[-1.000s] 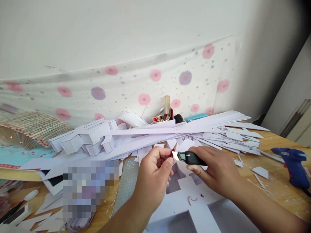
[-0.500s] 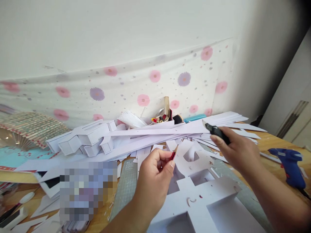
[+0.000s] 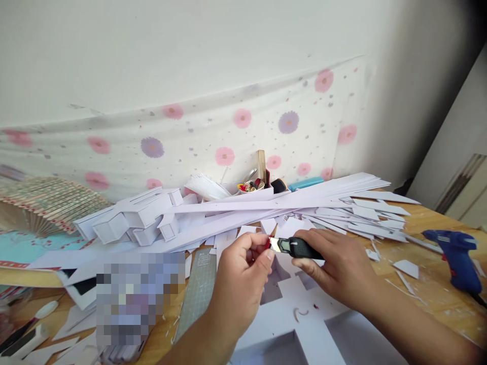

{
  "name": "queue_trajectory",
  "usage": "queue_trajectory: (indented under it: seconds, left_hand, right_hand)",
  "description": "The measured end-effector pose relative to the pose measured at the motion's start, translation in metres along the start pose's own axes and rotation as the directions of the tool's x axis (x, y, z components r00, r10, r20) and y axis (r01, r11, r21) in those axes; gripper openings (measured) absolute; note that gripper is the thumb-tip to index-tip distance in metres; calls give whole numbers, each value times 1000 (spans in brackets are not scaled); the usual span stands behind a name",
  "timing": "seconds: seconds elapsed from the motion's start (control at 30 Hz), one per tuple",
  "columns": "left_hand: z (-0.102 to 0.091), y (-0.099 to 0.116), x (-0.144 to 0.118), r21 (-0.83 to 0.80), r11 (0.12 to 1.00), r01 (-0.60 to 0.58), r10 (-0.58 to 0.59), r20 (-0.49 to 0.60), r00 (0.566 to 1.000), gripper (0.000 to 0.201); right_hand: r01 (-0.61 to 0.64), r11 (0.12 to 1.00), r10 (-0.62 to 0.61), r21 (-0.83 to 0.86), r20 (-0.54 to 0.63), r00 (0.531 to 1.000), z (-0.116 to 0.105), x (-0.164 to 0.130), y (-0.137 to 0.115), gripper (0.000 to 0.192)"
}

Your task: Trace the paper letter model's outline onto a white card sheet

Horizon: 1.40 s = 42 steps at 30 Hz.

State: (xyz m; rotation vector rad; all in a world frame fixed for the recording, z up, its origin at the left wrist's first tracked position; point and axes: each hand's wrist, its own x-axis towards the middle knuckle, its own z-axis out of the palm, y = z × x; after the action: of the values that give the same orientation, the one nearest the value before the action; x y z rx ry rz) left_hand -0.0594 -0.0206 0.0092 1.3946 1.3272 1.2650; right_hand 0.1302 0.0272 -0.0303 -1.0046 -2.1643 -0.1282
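Note:
My left hand (image 3: pixel 243 284) is closed around a short red-and-black pencil (image 3: pixel 269 243), of which only a bit shows between the fingertips. My right hand (image 3: pixel 338 266) grips a black utility knife (image 3: pixel 302 248), its bare blade pointing left and meeting the pencil's end. Below both hands lies a white board model (image 3: pixel 308 327) with square openings, and a few curled shavings (image 3: pixel 300 314) rest on it. Part of the green cutting mat (image 3: pixel 198 289) shows left of the model.
A blue glue gun (image 3: pixel 456 258) stands at the right. Long white board strips (image 3: pixel 243 205) and offcuts (image 3: pixel 380 218) stretch across the back. White box shapes (image 3: pixel 144 213) and a folding fan (image 3: pixel 57 203) are at the left. A cup of small items (image 3: pixel 251 187) stands by the wall.
My right hand has brought the knife down and left, from above the model to the pencil. My left hand stays in nearly the same place.

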Motion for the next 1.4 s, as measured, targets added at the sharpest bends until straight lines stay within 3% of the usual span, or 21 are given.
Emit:
queue_trajectory:
  seconds: [0.2,0.3,0.37,0.43,0.47,0.5,0.57,0.63,0.7,0.77,1.03,1.2,1.3,1.37,1.4]
  left_hand:
    - [-1,-1,-1,23,999,-49,49,13,999,13]
    - [-2,-1,-2,34,996,-78,78,16,997,12]
    - [-1,1,-3,35,997,-66,66,13,998,12]
    - [-1,2,-4,41,998,-53,53,9,999,11]
    - [0,3,-5,43,998,-41,40,12,999,10]
    - [0,3,-5,41,999,-24,23,17,1000,10]
    - [1,3,-4,6,1000,20,-20,44,999,11]
    - [1,2,-3,-46,998,44,-40,73,997,13]
    - [1,2,-2,-73,997,35,-28,94,995,14]
    - [1,3,-2,-67,998,16,-8,109,994,13]
    - [1,1,-2,-66,998,-3,11,114,993,12]
    - [1,1,-2,2,999,-38,38,83,996,11]
    - [2,1,-3,24,999,-31,29,63,998,10]
    - [2,0,-2,12,1000,-29,28,59,998,12]
    - [2,-1,-2,-2,1000,-26,26,62,998,14]
  right_hand:
    - [34,999,-37,-42,-62,997,2,1,-6,39]
    - [19,992,-34,-121,-121,992,-1,3,6,40]
    - [-176,971,141,-164,-203,969,-7,5,22,42]
    - [-460,869,393,-182,-310,866,-15,7,38,45]
    - [-542,820,464,-185,-340,818,-17,6,44,45]
    - [-567,803,486,-185,-349,801,-19,6,46,46]
    - [-441,881,380,-169,-301,875,-18,4,42,45]
    - [-201,973,176,-110,-202,963,-13,1,27,41]
    - [-33,999,29,-34,-116,993,-8,0,11,38]
    - [17,1000,-16,16,-72,997,-4,-1,0,37]
    - [29,999,-27,35,-55,998,-2,0,-5,39]
    - [24,998,-29,-60,-90,995,-3,2,3,38]
    - [-200,969,171,-146,-188,967,-8,5,23,41]
    - [-394,902,338,-178,-279,899,-11,5,34,43]
    - [-429,885,365,-180,-303,880,-12,5,37,43]
